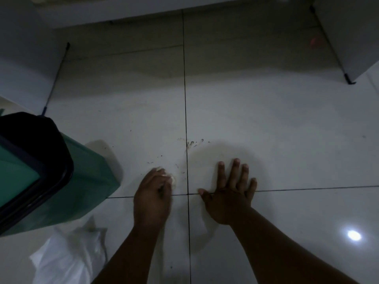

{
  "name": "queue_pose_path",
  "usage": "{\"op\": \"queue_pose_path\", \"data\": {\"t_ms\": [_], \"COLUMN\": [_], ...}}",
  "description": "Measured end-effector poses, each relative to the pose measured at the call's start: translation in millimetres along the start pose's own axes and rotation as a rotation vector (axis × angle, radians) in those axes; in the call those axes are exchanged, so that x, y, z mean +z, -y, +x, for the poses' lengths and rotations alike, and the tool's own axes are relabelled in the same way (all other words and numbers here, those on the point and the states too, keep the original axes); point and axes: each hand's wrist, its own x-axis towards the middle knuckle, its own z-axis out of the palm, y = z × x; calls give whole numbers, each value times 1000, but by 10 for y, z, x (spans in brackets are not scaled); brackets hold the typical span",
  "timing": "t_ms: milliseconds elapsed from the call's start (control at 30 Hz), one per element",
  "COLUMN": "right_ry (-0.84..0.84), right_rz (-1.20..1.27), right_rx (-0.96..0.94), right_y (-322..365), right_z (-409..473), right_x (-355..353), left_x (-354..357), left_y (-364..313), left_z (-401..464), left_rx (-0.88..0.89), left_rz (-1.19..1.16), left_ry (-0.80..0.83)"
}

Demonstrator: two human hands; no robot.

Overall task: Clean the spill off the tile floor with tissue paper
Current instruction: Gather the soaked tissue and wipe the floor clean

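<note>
My left hand [152,193] grips a crumpled wad of white tissue paper [171,178] and presses it against the white tile floor [266,130], just left of the dark grout line. Dark specks and smears of the spill [191,142] lie ahead of the tissue, around the grout line, with smaller specks [156,156] to the left. My right hand [231,191] lies flat on the floor to the right of the grout line, fingers straight and spread, holding nothing.
A green bin with a black rim [53,175] stands close on the left. A white plastic bag [67,255] lies on the floor below it. White cabinets [24,58] border the left, far side and right corner [352,33]. A lamp reflection [353,235] glares at lower right.
</note>
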Motion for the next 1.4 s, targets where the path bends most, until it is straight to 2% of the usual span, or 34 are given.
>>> {"op": "queue_pose_path", "data": {"t_ms": [67, 167, 333, 400, 500, 567, 667, 800, 900, 967, 1100, 1167, 1267, 1400], "right_ry": [-3, 5, -17, -17, -36, -50, -57, -65, -76, -82, -83, -91, -119, -146], "right_rz": [5, 12, 6, 6, 8, 6, -3, -4, 9, 9, 4, 0, 0, -7], "right_rx": [-3, -8, 1, 8, 15, 23, 12, 5, -6, 0, 27, 24, 18, 17], "right_y": [-6, -12, -13, -20, -14, -14, -27, -44, -46, -43, -26, -23, -31, -37], "right_z": [3, 12, 31, 39, 46, 51, 65, 76, 70, 65, 63, 69, 66, 70], "right_x": [2, 13, 46, 55, 75, 85, 101, 118, 126, 127, 126, 125, 140, 166], "left_x": [15, 51, 119, 174, 200, 187, 185, 221, 257, 279, 356, 366, 377, 457], "left_y": [23, -7, -143, -221, -276, -211, -74, -95, -244, -376, -551, -536, -498, -567], "left_z": [75, 288, 777, 858, 773, 691, 694, 841, 996, 1057, 954, 927, 979, 1198], "left_rx": [-68, -47, -82, -23, 179, 258, 252, 46, -6, 43, 401, 459, 383, 56], "left_rz": [6, 27, -61, -105, -181, -165, -84, -59, -42, -45, -24, -25, -28, 18], "left_ry": [-42, -64, -6, 71, 325, 374, 260, 52, 37, 91, 397, 450, 364, 200]}}
